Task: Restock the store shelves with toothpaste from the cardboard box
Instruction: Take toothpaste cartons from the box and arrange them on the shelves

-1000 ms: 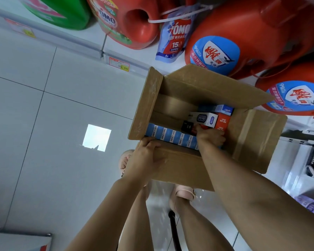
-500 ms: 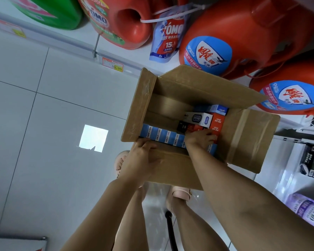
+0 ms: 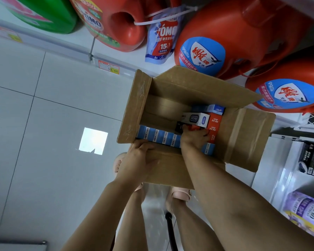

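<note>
An open cardboard box (image 3: pixel 181 87) stands on the floor against the bottom shelf, flaps spread. Inside lie toothpaste cartons: a row of blue-and-white ones (image 3: pixel 158 136) along the near wall, orange-red ones (image 3: pixel 214 124) on the right, a white carton (image 3: pixel 196 119) across the top and a blue one (image 3: pixel 214 108) behind it. My left hand (image 3: pixel 136 160) grips the near flap. My right hand (image 3: pixel 193 138) reaches into the box, fingers curled on an orange-red carton under the white one.
Big red detergent jugs (image 3: pixel 225 37), a green jug (image 3: pixel 49 13) and a refill pouch (image 3: pixel 161 40) fill the low shelf behind the box. A price tag (image 3: pixel 109 67) sits on the shelf rail. White shelves with dark boxes (image 3: pixel 312 160) and a purple pack (image 3: pixel 304 212) stand at right. My feet are below the box.
My right hand has pushed a little deeper into the box, toward the orange-red carton under the white one. My left hand has stayed on the near flap.
</note>
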`<state>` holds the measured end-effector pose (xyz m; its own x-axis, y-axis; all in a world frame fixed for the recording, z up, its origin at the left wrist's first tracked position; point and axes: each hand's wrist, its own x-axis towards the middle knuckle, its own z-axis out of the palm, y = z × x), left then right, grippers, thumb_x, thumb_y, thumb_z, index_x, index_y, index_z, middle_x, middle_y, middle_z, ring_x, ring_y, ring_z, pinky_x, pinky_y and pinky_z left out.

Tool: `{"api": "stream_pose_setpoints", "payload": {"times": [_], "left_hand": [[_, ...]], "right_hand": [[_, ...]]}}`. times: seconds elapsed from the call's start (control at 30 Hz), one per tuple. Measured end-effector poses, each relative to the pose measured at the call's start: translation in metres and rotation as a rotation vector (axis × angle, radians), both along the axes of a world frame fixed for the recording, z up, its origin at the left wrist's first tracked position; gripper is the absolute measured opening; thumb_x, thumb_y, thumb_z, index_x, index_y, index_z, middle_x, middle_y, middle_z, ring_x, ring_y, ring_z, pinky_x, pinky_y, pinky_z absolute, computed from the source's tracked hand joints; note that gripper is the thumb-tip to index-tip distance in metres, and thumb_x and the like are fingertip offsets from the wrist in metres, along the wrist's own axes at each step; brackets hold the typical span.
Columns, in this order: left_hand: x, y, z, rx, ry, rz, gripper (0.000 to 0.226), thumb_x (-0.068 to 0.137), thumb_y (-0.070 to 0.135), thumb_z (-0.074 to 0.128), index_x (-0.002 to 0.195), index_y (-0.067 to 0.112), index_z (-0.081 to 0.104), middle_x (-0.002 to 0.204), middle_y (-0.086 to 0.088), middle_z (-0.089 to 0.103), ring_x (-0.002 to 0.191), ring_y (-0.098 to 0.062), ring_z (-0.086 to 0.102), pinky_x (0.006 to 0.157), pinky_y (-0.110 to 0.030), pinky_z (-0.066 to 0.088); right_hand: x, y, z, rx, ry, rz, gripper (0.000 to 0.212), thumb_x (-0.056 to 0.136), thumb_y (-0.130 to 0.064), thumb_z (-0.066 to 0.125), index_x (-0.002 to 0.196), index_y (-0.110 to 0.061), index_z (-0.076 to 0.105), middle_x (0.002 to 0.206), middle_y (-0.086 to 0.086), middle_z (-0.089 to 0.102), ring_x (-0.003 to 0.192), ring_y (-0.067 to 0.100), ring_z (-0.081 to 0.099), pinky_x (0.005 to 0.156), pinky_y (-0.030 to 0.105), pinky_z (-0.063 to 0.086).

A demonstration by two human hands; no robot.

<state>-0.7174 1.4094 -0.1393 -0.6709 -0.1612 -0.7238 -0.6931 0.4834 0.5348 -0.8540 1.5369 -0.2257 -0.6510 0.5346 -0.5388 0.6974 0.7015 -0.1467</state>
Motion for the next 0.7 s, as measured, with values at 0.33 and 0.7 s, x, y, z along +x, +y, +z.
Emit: {"api": "stream_pose_setpoints", "payload": {"times": [0.33,0.7], "left_hand": [[-0.001,0.002,-0.003,-0.003,0.009,0.018,0.046,0.089,0.033,0.061,0.133,0.029,0.047,0.143,0.006,0.035,0.132,-0.013,0.035,0.107,-0.026,0.035],[-0.005,0.006,-0.003,0.003,0.012,-0.002,0.045,0.09,0.032,0.061,0.133,0.028,0.048,0.143,0.006,0.036,0.133,-0.014,0.034,0.107,-0.026,0.034]], "right_hand": [[-0.021,0.026,0.01,-0.035,0.041,-0.103,0.085,0.072,-0.042,0.079,0.136,-0.006,0.037,0.136,0.015,0.044,0.124,0.032,0.046,0.098,0.046,0.041],[-0.028,0.029,0.009,-0.043,-0.003,-0.141,0.085,0.071,-0.036,0.081,0.136,-0.007,0.035,0.138,0.013,0.042,0.126,0.032,0.043,0.1,0.045,0.039]]}}
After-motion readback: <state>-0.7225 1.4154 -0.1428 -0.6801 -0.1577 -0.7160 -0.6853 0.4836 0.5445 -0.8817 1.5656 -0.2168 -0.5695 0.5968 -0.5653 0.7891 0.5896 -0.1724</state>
